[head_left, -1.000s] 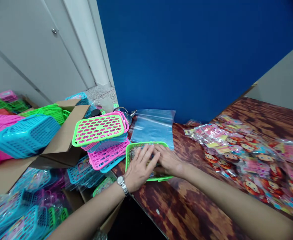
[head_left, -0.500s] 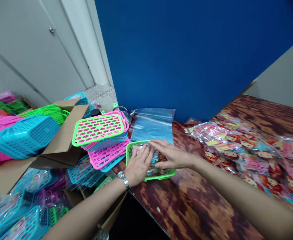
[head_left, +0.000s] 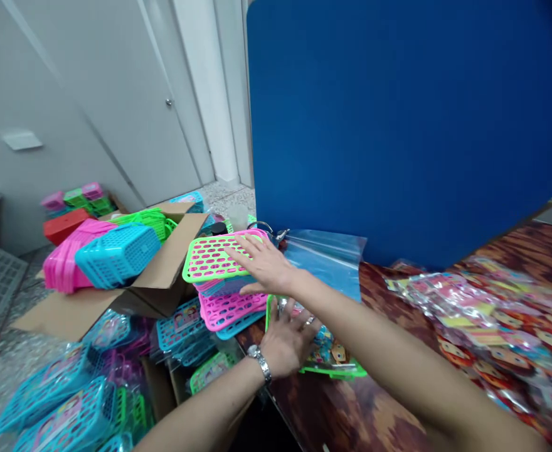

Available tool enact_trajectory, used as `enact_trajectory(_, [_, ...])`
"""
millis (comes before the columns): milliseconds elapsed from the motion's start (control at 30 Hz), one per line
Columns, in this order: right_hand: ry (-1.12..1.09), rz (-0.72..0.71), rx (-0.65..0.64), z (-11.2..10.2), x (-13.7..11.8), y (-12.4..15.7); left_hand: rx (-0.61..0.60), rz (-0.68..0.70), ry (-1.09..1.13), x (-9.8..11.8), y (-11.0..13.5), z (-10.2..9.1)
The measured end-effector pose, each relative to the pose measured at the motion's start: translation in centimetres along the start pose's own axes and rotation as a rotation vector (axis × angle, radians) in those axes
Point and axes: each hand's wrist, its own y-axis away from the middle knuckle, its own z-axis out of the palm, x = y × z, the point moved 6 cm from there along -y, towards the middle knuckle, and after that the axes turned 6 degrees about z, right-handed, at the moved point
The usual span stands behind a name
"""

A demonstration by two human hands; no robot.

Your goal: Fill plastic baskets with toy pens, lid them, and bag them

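My left hand (head_left: 288, 342), fingers spread, lies over the near-left part of a green plastic basket (head_left: 335, 373) on the table. Colourful packets in clear plastic (head_left: 325, 345) fill that basket, partly covered by my arms. Out over a stack of perforated lids, my right hand (head_left: 266, 267) reaches with its fingers apart. Its fingertips are at the top green lid (head_left: 210, 258); whether they touch it I cannot tell. Below that lid are pink lids (head_left: 226, 311) and a blue one (head_left: 243, 324).
Behind the basket lies a clear plastic bag (head_left: 327, 257) against a blue panel (head_left: 398, 125). Many printed packets (head_left: 502, 333) cover the table's right. An open cardboard box (head_left: 167, 257) at left holds pink, blue and green baskets. Bagged blue baskets (head_left: 73, 408) lie below it.
My right hand has left the green basket and moved left over the lid stack. The left hand stays on the basket's contents. The view has turned left.
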Motion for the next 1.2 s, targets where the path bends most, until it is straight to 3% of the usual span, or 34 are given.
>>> enact_trajectory(100, [-0.056, -0.011, -0.099, 3.2, -0.6, -3.5, -0.035, -0.014, 0.03, -0.2, -0.1, 0.0])
enact_trajectory(167, [-0.1, -0.028, -0.137, 3.8, -0.8, -4.4, -0.042, -0.002, 0.021, -0.1, -0.1, 0.0])
enact_trajectory(233, [-0.139, -0.044, -0.15, 2.7, -1.0, -4.2, -0.029, 0.007, -0.003, 0.0, -0.1, 0.1])
enact_trajectory(300, [-0.173, -0.043, -0.106, 0.2, -0.8, -2.8, -0.002, 0.021, -0.037, 0.1, -0.1, 0.2])
enact_trajectory(400, [-0.219, 0.006, 0.091, -4.4, 0.5, 2.6, 0.04, 0.041, -0.094, 0.3, 0.0, 0.2])
enact_trajectory(500, [-0.198, 0.229, 0.276, -6.1, 3.0, 11.4, 0.034, 0.049, -0.112, 0.4, -0.2, 0.1])
enact_trajectory(600, [-0.131, 0.399, 0.362, -3.2, 4.4, 19.8, 0.03, 0.047, -0.104, 0.5, -0.4, -0.2])
enact_trajectory(667, [-0.083, 0.434, 0.332, 0.2, 4.1, 22.8, 0.043, 0.041, -0.091, 0.6, -0.4, -0.5])
enact_trajectory(767, [-0.06, 0.455, 0.272, 4.4, 2.7, 23.4, 0.054, 0.053, -0.067, 0.6, -0.2, -0.6])
enact_trajectory(867, [-0.043, 0.436, 0.195, 5.8, 1.4, 22.2, 0.083, 0.093, -0.054, 0.7, -0.2, -0.6])
enact_trajectory(967, [0.012, 0.386, 0.182, 5.1, 1.3, 22.1, 0.115, 0.131, -0.06, 0.9, -0.3, -0.7])
enact_trajectory(1200, [0.09, 0.325, 0.338, 2.1, 1.4, 23.3, 0.091, 0.173, -0.017, 0.4, 0.5, 1.1])
